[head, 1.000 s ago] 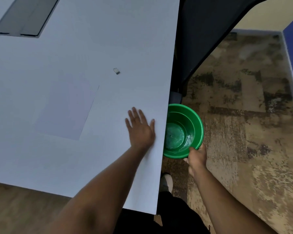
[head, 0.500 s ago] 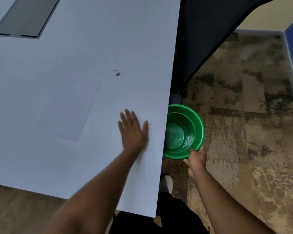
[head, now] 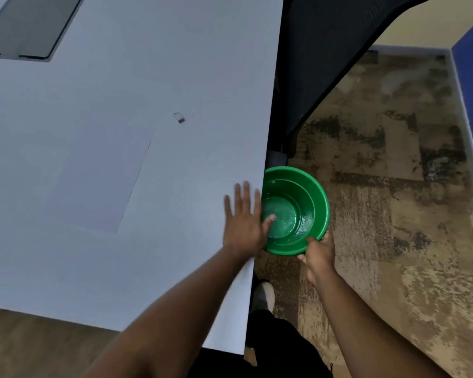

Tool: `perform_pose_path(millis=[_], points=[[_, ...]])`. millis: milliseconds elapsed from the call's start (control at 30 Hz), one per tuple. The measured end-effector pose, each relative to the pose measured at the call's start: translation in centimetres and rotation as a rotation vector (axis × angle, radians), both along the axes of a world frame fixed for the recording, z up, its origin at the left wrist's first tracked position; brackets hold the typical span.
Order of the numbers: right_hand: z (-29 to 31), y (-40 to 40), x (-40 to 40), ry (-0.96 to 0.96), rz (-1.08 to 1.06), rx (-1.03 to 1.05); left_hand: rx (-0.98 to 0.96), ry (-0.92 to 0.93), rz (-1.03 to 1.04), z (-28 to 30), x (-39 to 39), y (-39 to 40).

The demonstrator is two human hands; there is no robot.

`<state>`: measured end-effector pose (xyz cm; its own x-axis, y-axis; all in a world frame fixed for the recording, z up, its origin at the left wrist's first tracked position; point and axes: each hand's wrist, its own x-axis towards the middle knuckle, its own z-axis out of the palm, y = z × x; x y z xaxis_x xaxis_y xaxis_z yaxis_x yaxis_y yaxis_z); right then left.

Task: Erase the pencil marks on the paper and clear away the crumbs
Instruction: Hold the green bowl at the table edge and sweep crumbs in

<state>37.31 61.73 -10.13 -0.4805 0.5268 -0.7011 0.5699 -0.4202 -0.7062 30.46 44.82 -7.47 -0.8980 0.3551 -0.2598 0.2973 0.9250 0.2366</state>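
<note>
A white sheet of paper (head: 99, 184) lies flat on the pale table (head: 148, 64); no pencil marks show on it. A small eraser (head: 179, 117) sits on the table beyond the paper. My left hand (head: 243, 219) lies flat with straight fingers at the table's right edge, its thumb reaching over the green bowl (head: 309, 192). My right hand (head: 318, 252) grips the bowl's near rim and holds it just below the table edge. Fine crumbs speckle the bowl's bottom.
A dark grey recessed panel (head: 28, 25) sits in the table's far left. A black chair (head: 325, 50) stands beyond the bowl. Patterned carpet (head: 393, 186) covers the floor on the right, and my shoe (head: 262, 296) shows under the table edge.
My left hand has swept right across the table to its edge, the thumb now over the bowl. The right hand keeps the bowl where it was.
</note>
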Motion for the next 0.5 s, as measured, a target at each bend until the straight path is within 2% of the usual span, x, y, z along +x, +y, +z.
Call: perform_pose_path(millis=[100, 167, 267, 500], points=[[0.0, -0.1, -0.3, 0.023, -0.021, -0.009, 0.088, -0.057, -0.272, 0.5, 1.9, 2.2], [-0.3, -0.1, -0.3, 0.024, -0.026, -0.018, 0.171, -0.036, -0.308, 0.7, 2.4, 2.5], [-0.4, -0.1, -0.1, -0.001, -0.013, -0.017, 0.268, 0.032, -0.056, 0.8, 1.7, 1.1], [-0.7, -0.8, 0.2, -0.046, -0.001, -0.015, 0.074, 0.126, 0.625, -0.8, -3.1, -7.0]])
